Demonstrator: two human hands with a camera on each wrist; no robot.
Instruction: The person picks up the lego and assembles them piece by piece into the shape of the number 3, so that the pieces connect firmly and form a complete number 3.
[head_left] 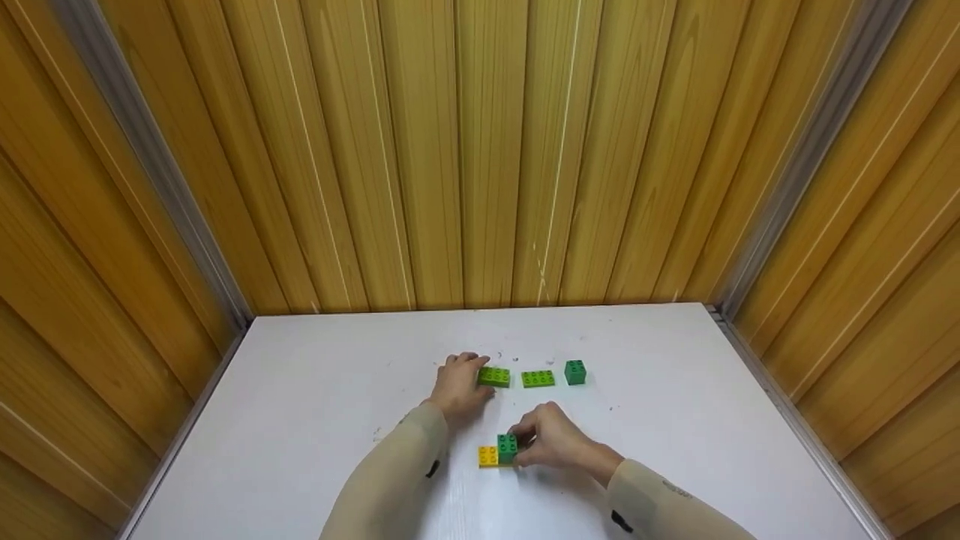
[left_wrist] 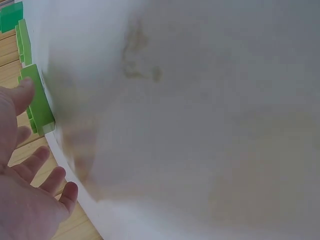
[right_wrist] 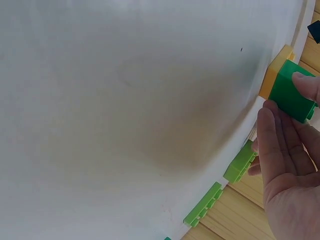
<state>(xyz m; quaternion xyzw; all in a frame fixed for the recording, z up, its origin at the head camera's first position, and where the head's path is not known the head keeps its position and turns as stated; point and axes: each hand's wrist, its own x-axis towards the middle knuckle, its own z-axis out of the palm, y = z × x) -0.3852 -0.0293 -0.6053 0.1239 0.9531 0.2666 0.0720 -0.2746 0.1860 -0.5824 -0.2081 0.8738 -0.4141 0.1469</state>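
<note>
On the near part of the table, a dark green brick (head_left: 507, 448) sits over the right half of a yellow brick (head_left: 487, 456). My right hand (head_left: 551, 437) pinches the green one; in the right wrist view, its thumb lies on the green face (right_wrist: 291, 92) and the fingertips are at the opposite side. Farther back, my left hand (head_left: 459, 384) surrounds the left end of a light green brick (head_left: 495, 376), thumb in front and index finger behind. The left wrist view shows the thumb (left_wrist: 25, 92) overlapping this brick, the other fingers loosely spread.
Right of the left hand's brick lies another, flatter light green brick (head_left: 538, 379), then a dark green brick (head_left: 575, 372). They stand on a white table (head_left: 300, 420) with wood-patterned panels (head_left: 487, 150) behind and at both sides.
</note>
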